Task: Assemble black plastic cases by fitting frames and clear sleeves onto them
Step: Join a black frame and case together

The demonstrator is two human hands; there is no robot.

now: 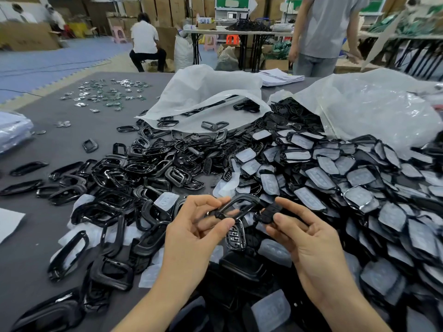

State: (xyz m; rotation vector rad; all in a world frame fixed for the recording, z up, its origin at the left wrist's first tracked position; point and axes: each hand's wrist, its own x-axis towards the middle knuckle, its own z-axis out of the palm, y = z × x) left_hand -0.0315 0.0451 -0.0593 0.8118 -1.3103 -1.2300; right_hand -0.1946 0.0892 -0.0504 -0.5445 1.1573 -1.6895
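Head view: left hand pinches a frame, right hand grips a case; seemingly the fitting step, and next they need aligning and pressing together.

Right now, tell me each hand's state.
Left hand: pinching a black frame.
Right hand: pinching a small black case piece.

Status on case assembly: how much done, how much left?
Done: the right-hand heap of black pieces with clear sleeves looks finished, though I can't confirm each.
In hand: the left hand pinches a frame; the right hand holds a black case piece beside it, not yet joined.
Left: many loose frames, and more parts spilling from the bags.
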